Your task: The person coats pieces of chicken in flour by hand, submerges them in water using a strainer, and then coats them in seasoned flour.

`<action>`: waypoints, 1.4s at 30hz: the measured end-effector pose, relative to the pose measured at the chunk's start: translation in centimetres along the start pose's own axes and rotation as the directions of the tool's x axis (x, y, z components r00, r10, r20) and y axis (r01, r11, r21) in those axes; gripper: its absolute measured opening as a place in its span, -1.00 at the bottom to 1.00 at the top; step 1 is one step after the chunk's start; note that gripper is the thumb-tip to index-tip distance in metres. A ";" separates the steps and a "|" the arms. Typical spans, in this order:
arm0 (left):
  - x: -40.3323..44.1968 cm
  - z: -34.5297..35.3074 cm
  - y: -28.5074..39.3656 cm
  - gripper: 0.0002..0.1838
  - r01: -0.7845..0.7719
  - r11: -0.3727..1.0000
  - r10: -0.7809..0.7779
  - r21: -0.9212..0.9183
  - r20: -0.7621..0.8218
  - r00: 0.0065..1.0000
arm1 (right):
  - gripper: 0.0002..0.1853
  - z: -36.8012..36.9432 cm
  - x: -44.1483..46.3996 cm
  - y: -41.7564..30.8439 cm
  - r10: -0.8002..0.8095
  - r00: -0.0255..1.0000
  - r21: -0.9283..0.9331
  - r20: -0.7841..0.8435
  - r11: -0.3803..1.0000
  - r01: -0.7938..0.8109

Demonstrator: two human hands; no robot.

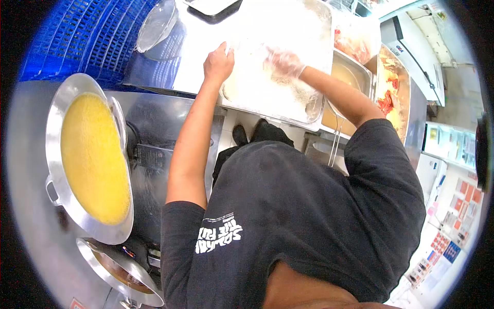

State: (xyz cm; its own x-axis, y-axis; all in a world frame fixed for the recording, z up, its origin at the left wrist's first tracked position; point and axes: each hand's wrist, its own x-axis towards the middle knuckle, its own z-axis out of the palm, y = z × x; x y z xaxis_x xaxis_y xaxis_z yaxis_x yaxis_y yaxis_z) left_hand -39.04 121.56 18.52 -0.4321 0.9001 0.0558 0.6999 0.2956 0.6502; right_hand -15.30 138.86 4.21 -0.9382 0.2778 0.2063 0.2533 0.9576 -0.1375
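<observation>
Powder (252, 95), white, in metal tray (330, 44)

Spread across the tray. Probably light, soft and loose; best scooped with cupped palm. Tray likely stiff, best held by its rim. Right hand (285, 63), gloved: fingers part-curled at the powder, contents cannot be told. Left hand (218, 64): fingers bent near tray's left side, hold cannot be told.
</observation>
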 end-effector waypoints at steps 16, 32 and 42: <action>-0.4 0.2 -0.3 -0.54 -0.013 1.000 0.012 -0.028 -0.031 0.999 | -0.56 -10.2 -0.5 1.1 0.212 0.731 -0.136 0.648 0.977 -0.163; 0.0 0.0 0.0 -0.48 -0.007 1.000 0.007 0.007 0.022 1.000 | -0.24 -10.2 -2.2 -4.7 0.298 0.686 -0.104 0.663 0.945 -0.310; -0.2 0.1 -0.4 -0.48 -0.033 0.999 0.032 0.024 0.022 0.999 | -0.02 -6.4 0.6 -16.0 0.163 0.836 0.122 0.524 0.957 -0.263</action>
State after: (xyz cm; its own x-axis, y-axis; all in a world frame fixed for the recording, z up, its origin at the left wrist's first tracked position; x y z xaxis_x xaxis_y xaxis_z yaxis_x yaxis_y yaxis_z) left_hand -39.18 121.34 18.18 -0.3964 0.9161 0.0601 0.7272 0.2733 0.6297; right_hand -18.40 124.22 12.70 -0.8667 0.3485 -0.3571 0.4606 0.8338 -0.3044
